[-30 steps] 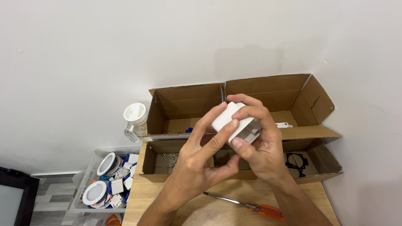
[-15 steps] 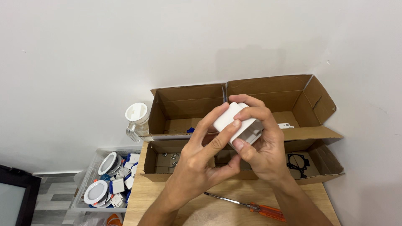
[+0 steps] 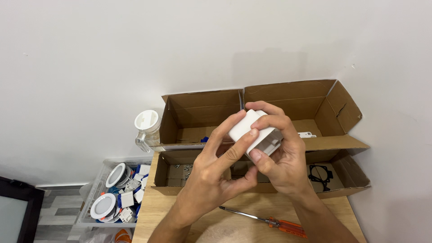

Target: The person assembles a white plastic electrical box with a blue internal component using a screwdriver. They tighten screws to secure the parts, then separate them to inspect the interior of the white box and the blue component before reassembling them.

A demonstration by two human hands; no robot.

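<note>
i have a small white plastic housing (image 3: 254, 132), boxy with an open ribbed end facing right, held up in the air between both hands above the far edge of the table. my left hand (image 3: 216, 173) pinches it from the near left, index finger laid along its top edge and thumb pressed on its lower face. my right hand (image 3: 281, 157) wraps it from the right, fingers curled over the top and thumb tucked under the open end. both hands are closed firmly on the piece.

directly behind the grip stand two open cardboard boxes (image 3: 288, 105) side by side against the white wall. just below the grip lie two more low cardboard trays (image 3: 342, 175); the left one holds loose screws (image 3: 182, 167), the right one a black gasket (image 3: 320, 174). nearer to me than the hands, an orange-handled screwdriver (image 3: 265, 219) lies on the wooden table (image 3: 155, 211). to the left of the grip stands a clear jar with a white lid (image 3: 146, 125), and lower left, off the table, a clear bin (image 3: 96, 191) holds round white downlights (image 3: 103, 206) and small white parts.
</note>
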